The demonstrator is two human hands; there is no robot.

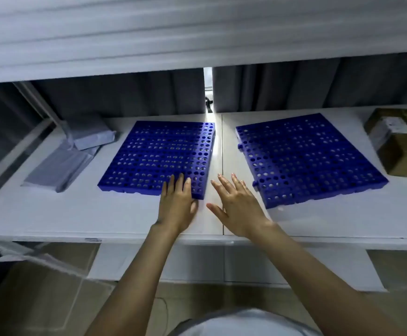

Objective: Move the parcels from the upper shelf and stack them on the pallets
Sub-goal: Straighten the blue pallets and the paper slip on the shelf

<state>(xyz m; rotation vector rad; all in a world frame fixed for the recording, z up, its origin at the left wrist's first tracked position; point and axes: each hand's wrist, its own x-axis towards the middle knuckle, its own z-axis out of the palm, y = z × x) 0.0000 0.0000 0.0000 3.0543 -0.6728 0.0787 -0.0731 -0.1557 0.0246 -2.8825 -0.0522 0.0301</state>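
Observation:
Two blue perforated pallets lie flat on a white shelf (52, 214): the left pallet (149, 151) and the right pallet (304, 154). Nothing lies on either one. My left hand (177, 204) has straight fingers resting on the near right corner of the left pallet. My right hand (236, 207) is spread open over the bare shelf between the pallets and holds nothing. The upper shelf (197, 40) shows only as a blurred white edge, with no parcels visible on it.
Two grey poly-bag parcels (71, 156) lie at the shelf's left end. Brown cardboard boxes (401, 141) stand at the right end. Grey curtains (125, 93) hang behind. A lower shelf (222, 263) and floor cartons (40, 299) sit below.

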